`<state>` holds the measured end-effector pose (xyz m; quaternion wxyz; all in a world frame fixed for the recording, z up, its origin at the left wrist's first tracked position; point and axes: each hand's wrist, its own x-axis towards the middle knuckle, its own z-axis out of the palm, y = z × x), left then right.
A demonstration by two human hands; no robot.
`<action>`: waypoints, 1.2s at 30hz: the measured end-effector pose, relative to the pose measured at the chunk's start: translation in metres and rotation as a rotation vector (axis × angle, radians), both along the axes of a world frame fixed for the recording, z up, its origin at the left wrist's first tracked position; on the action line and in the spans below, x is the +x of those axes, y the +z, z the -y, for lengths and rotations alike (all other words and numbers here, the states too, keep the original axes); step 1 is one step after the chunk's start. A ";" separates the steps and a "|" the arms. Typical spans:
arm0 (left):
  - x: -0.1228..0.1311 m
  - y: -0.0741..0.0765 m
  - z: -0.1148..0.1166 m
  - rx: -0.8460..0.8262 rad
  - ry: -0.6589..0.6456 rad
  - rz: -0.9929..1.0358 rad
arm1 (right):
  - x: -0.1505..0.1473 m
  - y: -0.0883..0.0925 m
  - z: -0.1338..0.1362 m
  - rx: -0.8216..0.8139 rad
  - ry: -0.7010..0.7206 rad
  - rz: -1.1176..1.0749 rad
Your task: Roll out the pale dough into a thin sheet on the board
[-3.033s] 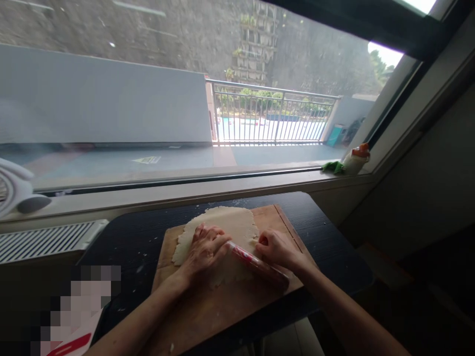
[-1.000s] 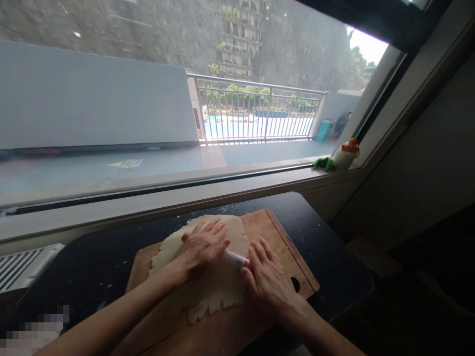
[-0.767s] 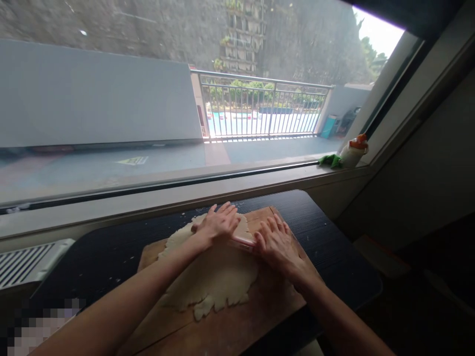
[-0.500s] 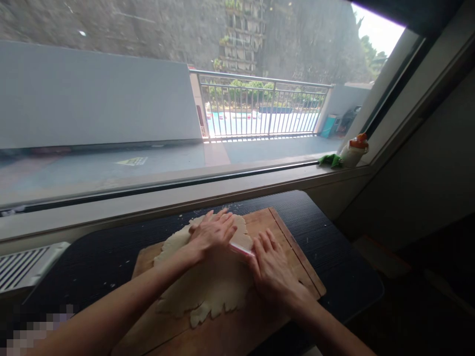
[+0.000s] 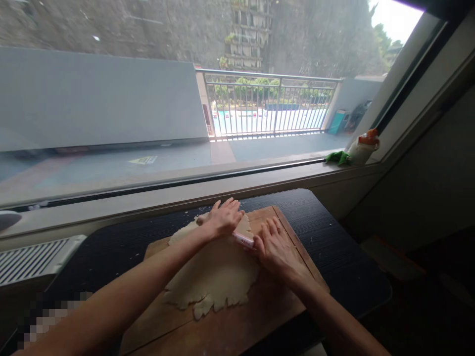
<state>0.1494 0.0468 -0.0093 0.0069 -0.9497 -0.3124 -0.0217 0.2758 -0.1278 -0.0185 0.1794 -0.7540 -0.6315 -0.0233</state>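
A thin, pale sheet of dough with a ragged edge lies on a wooden board. Across its far part is a rolling pin. Only a pinkish-white printed stretch of it shows between my hands, plus a brownish end by the left one. My left hand rests over the pin's left part, fingers stretched forward. On the right part lies the palm of my right hand, its fingers also extended towards the window. Both palms hide most of the pin.
The board is on a dark table below a large window. A white bottle with an orange top and a green cloth sit on the sill. At left is a white slatted object.
Both hands have moved a little forward over the dough, and the rolling pin has turned, showing more of its printed stretch. The camera view has shifted slightly.
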 end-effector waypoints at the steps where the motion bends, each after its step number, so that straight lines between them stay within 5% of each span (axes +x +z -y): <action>1: -0.016 -0.002 0.009 0.004 -0.026 0.005 | -0.010 -0.002 0.012 0.010 0.050 -0.014; 5: -0.058 -0.003 0.035 0.040 -0.100 0.030 | -0.032 -0.005 0.035 0.036 0.182 -0.048; 13: 0.009 0.005 0.001 0.013 0.087 0.094 | 0.012 0.005 -0.020 -0.035 -0.055 0.001; 19: -0.063 -0.009 0.053 0.120 0.007 0.166 | -0.028 -0.003 0.030 -0.020 0.165 0.010; 26: -0.047 0.005 0.056 0.099 0.136 0.198 | -0.014 0.002 -0.007 -0.080 0.019 0.075; 33: -0.128 -0.001 0.140 0.084 0.091 0.306 | -0.047 -0.019 0.079 0.056 0.279 0.187; 36: -0.130 0.000 0.141 0.071 0.125 0.301 | -0.047 -0.015 0.064 0.016 0.260 0.196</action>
